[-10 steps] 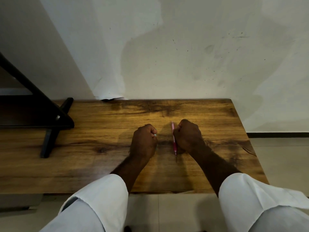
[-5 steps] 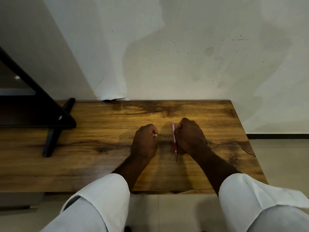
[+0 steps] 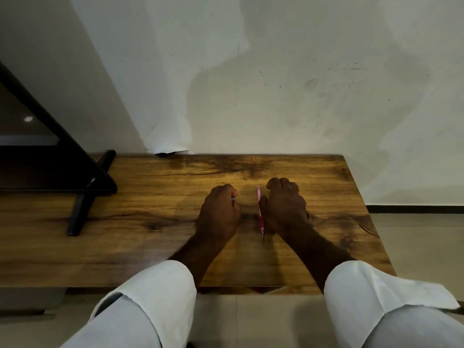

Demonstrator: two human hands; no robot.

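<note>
Pink pen (image 3: 260,215) beside right hand (image 3: 285,208); left hand (image 3: 218,214) pinches teal bit (image 3: 234,198) (tiny, unclear).

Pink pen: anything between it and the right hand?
Nothing visible. The pen lies on the table right against the thumb side of the curled right hand; whether they touch is unclear. The left hand sits on the pen's other side, apart from it.
</note>
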